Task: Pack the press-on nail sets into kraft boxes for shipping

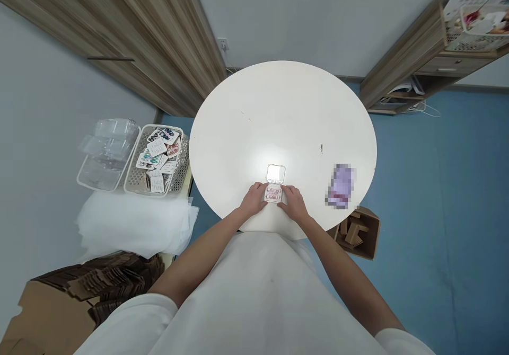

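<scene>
We have the clear case [274,184] open by the near edge of the white table [278,106], left hand [253,198] and right hand [293,202] pinching its 2 sides; likely light, stiff, slick, brittle, so grip base walls.

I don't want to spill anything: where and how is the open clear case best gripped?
Probably by the two side walls of its base, from left and right, where the left hand and right hand are. The lid is folded open on the far side, and pink pieces lie in the base, so fingers from above or the far edge might disturb them.
</scene>
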The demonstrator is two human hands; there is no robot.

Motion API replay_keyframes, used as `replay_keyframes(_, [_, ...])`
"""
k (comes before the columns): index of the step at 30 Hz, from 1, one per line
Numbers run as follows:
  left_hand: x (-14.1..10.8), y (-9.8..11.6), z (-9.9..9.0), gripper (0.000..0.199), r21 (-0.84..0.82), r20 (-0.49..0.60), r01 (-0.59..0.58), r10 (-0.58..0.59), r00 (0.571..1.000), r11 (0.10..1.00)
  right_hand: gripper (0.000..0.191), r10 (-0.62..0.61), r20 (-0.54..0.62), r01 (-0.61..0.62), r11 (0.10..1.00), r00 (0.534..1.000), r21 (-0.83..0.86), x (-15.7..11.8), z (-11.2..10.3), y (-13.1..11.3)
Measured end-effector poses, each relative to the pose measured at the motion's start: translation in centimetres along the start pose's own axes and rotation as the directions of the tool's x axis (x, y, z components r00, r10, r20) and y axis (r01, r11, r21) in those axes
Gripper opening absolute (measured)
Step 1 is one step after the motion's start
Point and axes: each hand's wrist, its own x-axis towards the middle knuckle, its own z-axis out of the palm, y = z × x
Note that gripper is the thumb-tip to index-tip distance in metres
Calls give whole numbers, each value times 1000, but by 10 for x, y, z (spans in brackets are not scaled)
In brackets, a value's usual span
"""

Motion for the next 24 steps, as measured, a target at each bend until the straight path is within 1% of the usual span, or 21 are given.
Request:
replay_keyframes(8, [1, -6, 4, 66, -18, 7, -45, 45, 999, 999, 60, 12, 4, -12, 1000, 1000, -17, 2, 0, 1])
replay_keyframes(15, [2, -9, 5, 67, -23, 22, -75, 76, 997, 997, 59, 34, -11, -34, 999, 999, -6, 2, 0, -1])
replay_keyframes(24, [1, -9, 5, 68, -23, 32, -67, 68, 997, 997, 61, 55, -15, -55, 999, 998, 5, 0, 3, 0])
